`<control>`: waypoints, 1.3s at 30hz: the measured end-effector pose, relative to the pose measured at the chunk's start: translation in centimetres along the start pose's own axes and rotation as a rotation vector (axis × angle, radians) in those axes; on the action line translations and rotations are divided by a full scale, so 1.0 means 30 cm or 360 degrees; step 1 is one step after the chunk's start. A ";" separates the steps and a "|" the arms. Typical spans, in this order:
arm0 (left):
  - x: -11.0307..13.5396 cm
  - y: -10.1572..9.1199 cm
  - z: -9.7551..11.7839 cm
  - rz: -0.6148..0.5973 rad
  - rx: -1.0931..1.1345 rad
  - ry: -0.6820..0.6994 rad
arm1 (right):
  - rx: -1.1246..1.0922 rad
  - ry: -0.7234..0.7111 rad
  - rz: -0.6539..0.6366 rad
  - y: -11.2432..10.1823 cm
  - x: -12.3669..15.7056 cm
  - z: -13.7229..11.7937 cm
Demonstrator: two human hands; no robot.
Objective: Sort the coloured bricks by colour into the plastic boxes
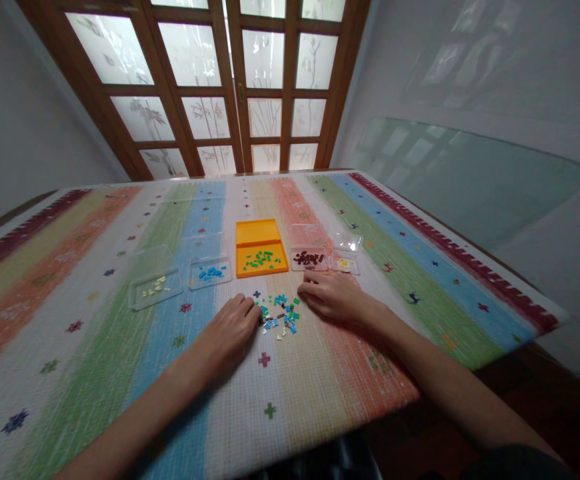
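Observation:
A loose pile of tiny building bricks point(281, 317), green, blue, cream and dark brown, lies on the striped tablecloth between my hands. My left hand point(237, 323) rests at the pile's left edge with its fingers curled together; the fingertips are at the bricks, and whatever they may hold is hidden. To the pile's right, my right hand point(331, 293) has its fingers bent and closed. It lies just in front of the clear box of dark brown bricks point(309, 258), and I cannot make out anything in its fingers.
An open orange case point(262, 272) with green bricks stands behind the pile. Left of it are clear boxes with blue bricks point(212, 273) and cream bricks point(156, 287). A small clear box with yellow pieces point(344, 263) stands on the right. The tablecloth point(270, 387) covers the table.

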State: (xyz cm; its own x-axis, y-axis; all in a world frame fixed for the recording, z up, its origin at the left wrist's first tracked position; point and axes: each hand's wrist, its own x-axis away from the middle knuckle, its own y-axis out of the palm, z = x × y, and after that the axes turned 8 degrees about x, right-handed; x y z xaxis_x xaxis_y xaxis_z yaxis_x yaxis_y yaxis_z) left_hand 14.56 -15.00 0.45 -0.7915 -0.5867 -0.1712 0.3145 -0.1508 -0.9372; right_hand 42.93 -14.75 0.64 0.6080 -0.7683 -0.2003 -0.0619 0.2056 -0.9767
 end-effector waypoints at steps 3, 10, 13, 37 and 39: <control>-0.002 0.003 0.008 0.0010 0.0037 -0.0040 | -0.0005 -0.0008 0.0005 -0.001 0.001 0.002; 0.006 -0.119 -0.058 0.0328 0.0346 -0.0173 | -0.0020 -0.0022 0.0031 0.000 0.003 0.006; 0.041 -0.208 -0.147 0.0561 0.0410 -0.0485 | 0.0003 -0.0027 0.0032 -0.001 0.002 0.005; 0.188 -0.298 -0.408 0.0701 0.0323 -0.1231 | -0.0042 -0.0030 0.0115 0.006 0.012 0.008; 0.189 -0.299 -0.405 0.0706 0.0318 -0.1226 | -0.0034 -0.0022 0.0117 0.006 0.011 0.008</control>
State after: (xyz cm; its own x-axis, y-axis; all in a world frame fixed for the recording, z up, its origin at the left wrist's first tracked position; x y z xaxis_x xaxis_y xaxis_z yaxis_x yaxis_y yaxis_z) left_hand 0.88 -7.31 4.20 -0.0294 -0.9821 -0.1858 0.6484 0.1227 -0.7513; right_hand 43.31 -14.82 0.42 0.6118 -0.7434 -0.2704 -0.1234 0.2479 -0.9609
